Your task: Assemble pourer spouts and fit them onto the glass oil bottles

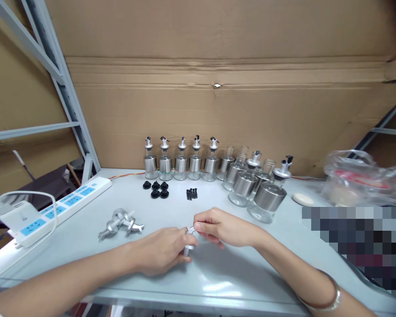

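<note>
My left hand (163, 252) is closed round a silver bottle pourer (189, 249), held just above the table near its front. Fingers of my right hand (219, 226) pinch the pourer's upper end, and whether a smaller part sits under those fingertips is hidden. To the left lies a small pile of silver pourers (121, 223). Beyond my hands are a cluster of black stoppers (155, 189) and a row of small black pieces (192, 193). Glass bottles with steel sleeves (181, 165) stand behind them, several topped with pourers.
More bottles (269, 196) stand at the right, some open-necked. A white power strip (64, 211) with a cable runs along the left edge. At the far right are a clear plastic bag (359, 180) and a white oval object (302, 199). Cardboard (218, 114) walls the back.
</note>
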`<state>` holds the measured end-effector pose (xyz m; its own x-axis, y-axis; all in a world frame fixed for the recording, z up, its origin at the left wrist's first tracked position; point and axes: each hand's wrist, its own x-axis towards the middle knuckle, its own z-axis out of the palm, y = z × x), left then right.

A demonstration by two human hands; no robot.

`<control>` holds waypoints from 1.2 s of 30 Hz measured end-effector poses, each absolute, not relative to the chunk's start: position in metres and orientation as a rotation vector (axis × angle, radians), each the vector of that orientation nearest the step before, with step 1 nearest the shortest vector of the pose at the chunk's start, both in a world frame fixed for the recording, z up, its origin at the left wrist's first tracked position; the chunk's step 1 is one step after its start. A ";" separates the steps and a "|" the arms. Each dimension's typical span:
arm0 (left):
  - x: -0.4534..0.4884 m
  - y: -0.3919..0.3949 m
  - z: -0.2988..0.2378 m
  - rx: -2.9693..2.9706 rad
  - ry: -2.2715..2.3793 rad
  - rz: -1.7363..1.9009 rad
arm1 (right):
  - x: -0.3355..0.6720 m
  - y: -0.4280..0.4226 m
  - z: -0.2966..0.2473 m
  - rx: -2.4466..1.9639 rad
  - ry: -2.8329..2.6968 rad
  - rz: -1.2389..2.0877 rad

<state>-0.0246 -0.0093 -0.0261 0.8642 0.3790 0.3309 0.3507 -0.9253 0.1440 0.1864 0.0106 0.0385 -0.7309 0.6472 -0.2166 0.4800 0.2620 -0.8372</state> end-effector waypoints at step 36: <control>-0.027 -0.011 -0.018 2.784 0.593 0.682 | 0.185 0.005 0.038 -0.827 -2.576 0.591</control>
